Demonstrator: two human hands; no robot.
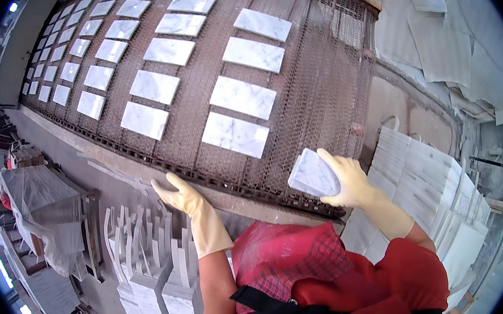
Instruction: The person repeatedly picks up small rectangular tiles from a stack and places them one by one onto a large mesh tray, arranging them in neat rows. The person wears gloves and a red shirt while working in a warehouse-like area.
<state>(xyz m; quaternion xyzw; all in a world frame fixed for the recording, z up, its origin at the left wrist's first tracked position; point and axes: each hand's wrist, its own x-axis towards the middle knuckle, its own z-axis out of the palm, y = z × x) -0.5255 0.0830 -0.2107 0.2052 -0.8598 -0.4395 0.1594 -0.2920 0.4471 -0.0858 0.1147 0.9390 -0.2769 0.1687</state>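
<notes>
Red apron front fills the lower centre of the frame. Right hand (347,179), in a pale rubber glove, grips one white marble tile (312,174) at the near edge of the mesh conveyor (317,82). Left hand (177,192) rests open and flat on the conveyor's rim. Rows of tiles (244,96) already lie on the belt; a stack of tiles (418,170) at lower right waits, apparently unloaded.

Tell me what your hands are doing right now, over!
Right hand gripping a white marble tile at the mesh conveyor edge. Left hand flat on the conveyor frame, empty. Laid tiles beyond, apart from the held one.
</notes>
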